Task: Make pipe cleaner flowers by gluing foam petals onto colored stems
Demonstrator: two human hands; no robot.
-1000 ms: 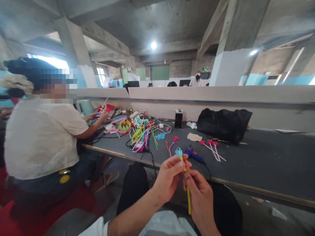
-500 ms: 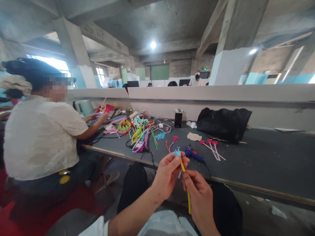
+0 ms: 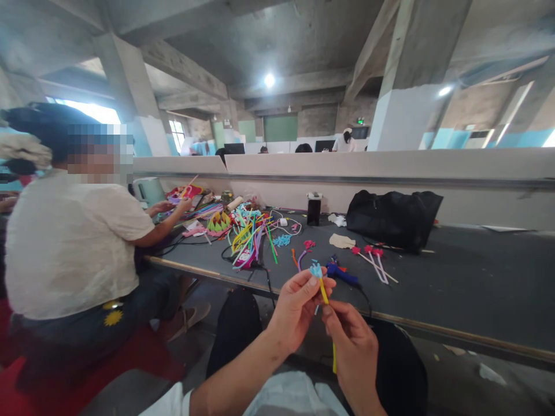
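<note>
Between the fingertips of my left hand (image 3: 295, 306) a small light-blue fuzzy piece (image 3: 316, 270) is pinched, with the top of a yellow pipe cleaner (image 3: 324, 290) just below it. My right hand (image 3: 353, 341) closes its thumb and fingers on the same yellow strip lower down, and its tail hangs beneath the palm. Both hands are above my lap at the table's front edge. Just beyond them lies a blue glue gun (image 3: 342, 274). Purple (image 3: 300, 260) and orange pipe cleaners rest to its left. How the blue piece joins the yellow one is partly hidden by my fingers.
A heap of coloured pipe cleaners (image 3: 251, 234) lies left of centre, beside light-blue pieces (image 3: 282, 240). Sticks with red tops (image 3: 373, 257) and a black bag (image 3: 392, 219) lie to the right. A co-worker (image 3: 78, 231) sits at the left. A cable (image 3: 269, 283) runs over the edge.
My right hand has shifted slightly down and right along the yellow pipe cleaner. The blue piece has moved a little to the right. The co-worker's hands have moved slightly.
</note>
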